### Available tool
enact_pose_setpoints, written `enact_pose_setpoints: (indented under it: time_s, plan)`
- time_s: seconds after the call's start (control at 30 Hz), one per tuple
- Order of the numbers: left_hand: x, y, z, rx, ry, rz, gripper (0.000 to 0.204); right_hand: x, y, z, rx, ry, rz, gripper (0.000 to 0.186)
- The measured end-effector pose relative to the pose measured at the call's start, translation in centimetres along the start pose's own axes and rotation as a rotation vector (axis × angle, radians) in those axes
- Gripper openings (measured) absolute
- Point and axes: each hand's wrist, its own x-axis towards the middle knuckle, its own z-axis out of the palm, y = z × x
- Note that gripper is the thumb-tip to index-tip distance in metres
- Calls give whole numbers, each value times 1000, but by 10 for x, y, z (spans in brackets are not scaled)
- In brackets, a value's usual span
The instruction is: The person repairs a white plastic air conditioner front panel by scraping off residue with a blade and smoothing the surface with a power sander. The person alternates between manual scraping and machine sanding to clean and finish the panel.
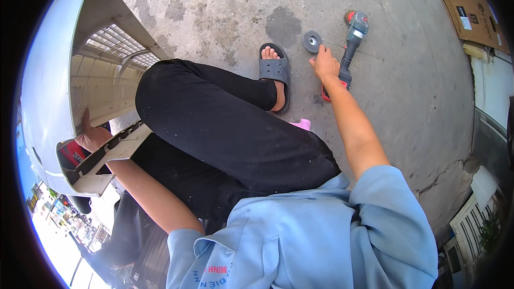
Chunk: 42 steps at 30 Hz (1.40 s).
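At the left, my left hand [95,137] grips a large white plastic casing [80,184] with a grille, which stands tilted beside my knee. Its thumb points up along the inner wall, and the other fingers are partly hidden. My right hand [325,65] reaches down over the concrete, holding nothing, with thumb and forefinger apart. Close to its forefinger lies a grey cup-shaped grinding wheel [305,41] with a hole in the middle; I cannot tell whether they touch. Just right of that hand, a cordless angle grinder [353,43] lies on the ground, its red-rimmed battery end partly behind my wrist.
My sandalled foot [275,69] rests on the concrete floor [225,16], left of the wheel. Something pink [303,123] shows past my thigh. A cardboard box [471,17] sits at the far right, above white panels. Behind the casing is a red and black thing [72,152].
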Motion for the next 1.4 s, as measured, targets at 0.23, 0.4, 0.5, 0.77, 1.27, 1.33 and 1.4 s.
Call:
enact_pose_setpoints:
  time_s: [0.23,0.4,0.5,0.77,1.27,1.33,1.4]
  plan:
    - [0,-3,-26,1001,-196,531,25,26,17,-19,142,-33,3,30]
    - [8,-20,-15,232,-170,168,30,18,17,-47,427,223,52,22]
    - [52,-4,-13,311,-312,327,27,0,13,-69,948,177,-104,26]
    - [39,-32,-19,236,-332,139,41,-146,-10,-235,1530,-60,-146,55]
    - [137,-130,-96,755,2,363,63,-74,80,-130,773,350,160,70]
    - [126,-116,-92,720,-3,274,60,-22,96,-73,578,261,362,89]
    - [115,-109,-75,710,-53,272,56,26,124,-24,731,22,488,89]
